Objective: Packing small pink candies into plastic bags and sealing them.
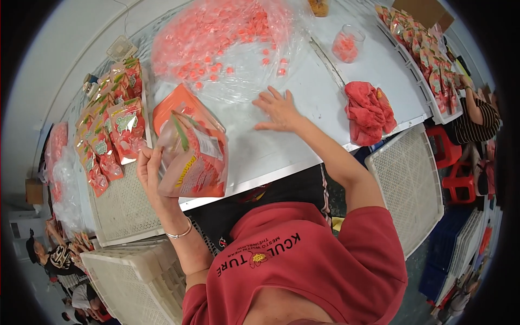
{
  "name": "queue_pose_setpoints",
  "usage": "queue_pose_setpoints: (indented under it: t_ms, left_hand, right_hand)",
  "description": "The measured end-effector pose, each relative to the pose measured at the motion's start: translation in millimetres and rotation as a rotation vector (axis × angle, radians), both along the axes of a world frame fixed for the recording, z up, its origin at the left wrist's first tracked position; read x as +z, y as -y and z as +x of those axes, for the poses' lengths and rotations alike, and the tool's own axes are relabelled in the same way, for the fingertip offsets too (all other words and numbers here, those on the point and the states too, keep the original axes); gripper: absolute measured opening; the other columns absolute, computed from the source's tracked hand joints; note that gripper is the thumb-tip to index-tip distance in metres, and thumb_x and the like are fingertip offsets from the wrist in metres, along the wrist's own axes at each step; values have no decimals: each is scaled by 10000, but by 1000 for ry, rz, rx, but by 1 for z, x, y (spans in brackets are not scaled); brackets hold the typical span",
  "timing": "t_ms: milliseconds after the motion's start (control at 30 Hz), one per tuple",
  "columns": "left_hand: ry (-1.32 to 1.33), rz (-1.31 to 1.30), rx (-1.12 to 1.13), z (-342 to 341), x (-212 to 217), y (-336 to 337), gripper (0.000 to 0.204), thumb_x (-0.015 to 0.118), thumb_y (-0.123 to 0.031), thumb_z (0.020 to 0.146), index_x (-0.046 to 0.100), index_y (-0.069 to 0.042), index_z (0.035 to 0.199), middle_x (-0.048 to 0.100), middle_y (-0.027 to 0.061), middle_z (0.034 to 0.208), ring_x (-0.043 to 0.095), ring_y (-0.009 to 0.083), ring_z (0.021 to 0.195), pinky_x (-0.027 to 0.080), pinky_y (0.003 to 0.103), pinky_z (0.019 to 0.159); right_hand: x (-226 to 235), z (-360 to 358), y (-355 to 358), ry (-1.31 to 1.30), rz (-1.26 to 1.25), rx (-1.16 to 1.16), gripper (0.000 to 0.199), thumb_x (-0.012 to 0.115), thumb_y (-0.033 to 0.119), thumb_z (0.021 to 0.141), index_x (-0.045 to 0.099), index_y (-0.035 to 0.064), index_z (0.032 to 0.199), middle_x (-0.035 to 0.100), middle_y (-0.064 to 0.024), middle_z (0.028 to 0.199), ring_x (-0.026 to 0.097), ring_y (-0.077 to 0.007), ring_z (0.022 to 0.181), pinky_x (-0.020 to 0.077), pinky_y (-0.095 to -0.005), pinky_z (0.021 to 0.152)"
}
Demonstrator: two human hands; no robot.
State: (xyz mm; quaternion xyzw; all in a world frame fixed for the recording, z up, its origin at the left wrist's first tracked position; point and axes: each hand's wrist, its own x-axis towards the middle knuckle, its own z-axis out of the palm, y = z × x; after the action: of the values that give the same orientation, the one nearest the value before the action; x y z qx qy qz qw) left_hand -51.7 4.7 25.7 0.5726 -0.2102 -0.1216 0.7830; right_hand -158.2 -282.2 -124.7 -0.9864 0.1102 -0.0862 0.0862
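My left hand [149,168] grips the side edge of a red and clear snack pouch [203,170], which is tilted over the table's front edge. Whether anything is inside the pouch I cannot tell. Behind it lie flat red-orange pouches [181,103]. With fingers spread, my right hand [279,111] is over the white tabletop [254,157], holding nothing. Its fingertips are close to the near edge of a large clear plastic bag [233,81]. Small red-and-white wrapped-looking pieces [216,32] are heaped in that bag, with several spread toward its near side.
A clear jar [348,46] of red pieces, a thin metal strip [326,60] and a crumpled red cloth [368,111] lie to the right. Upright pouches [127,124] fill a tray on the left; another pouch-filled tray [433,97] stands far right, near a person in stripes [476,119]. White crates [135,276] flank me.
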Motion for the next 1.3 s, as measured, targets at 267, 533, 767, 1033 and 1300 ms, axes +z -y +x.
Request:
queue_pose_setpoints:
  t_ms: [267, 533, 767, 1033, 1300]
  left_hand:
    - [22, 40, -74, -5, 6, 30, 171, 541, -70, 886, 477, -77, 727, 501, -41, 711, 440, 13, 671, 365, 170, 587]
    - [512, 367, -61, -8, -13, 106, 205, 525, -96, 873, 420, -14, 717, 420, 7, 601, 358, 72, 580, 308, 241, 492]
    - [381, 291, 88, -16, -23, 145, 161, 481, -78, 874, 461, 34, 759, 513, 61, 630, 471, 108, 602, 401, 290, 536]
    - [506, 421, 189, -6, -33, 142, 205, 468, -157, 869, 461, 18, 761, 542, 189, 619, 575, 330, 595, 413, 426, 558]
    - [413, 406, 178, -4, -33, 138, 191, 471, -151, 860, 458, 5, 751, 533, 187, 608, 555, 330, 567, 409, 426, 550]
  right_hand:
    - [-31, -12, -4, 162, 7, -9, 179, 643, 246, 794, 579, 120, 904, 595, -28, 1031, 558, -219, 870, 457, -363, 611]
    - [155, 16, -14, 953, 1547, -116, 236, 542, 292, 902, 588, 85, 799, 575, 5, 692, 432, -34, 507, 328, -193, 417]
    - [159, 41, -36, 575, -76, 149, 253, 559, 291, 855, 623, 48, 830, 579, -72, 741, 519, -244, 614, 435, -361, 545]
    - [172, 39, -36, 654, 82, -22, 263, 575, 288, 833, 639, 57, 725, 565, -88, 838, 551, -274, 751, 454, -385, 638]
    - [169, 60, -24, 629, -221, 259, 192, 582, 209, 833, 601, 35, 755, 559, -105, 807, 552, -273, 736, 449, -380, 618]
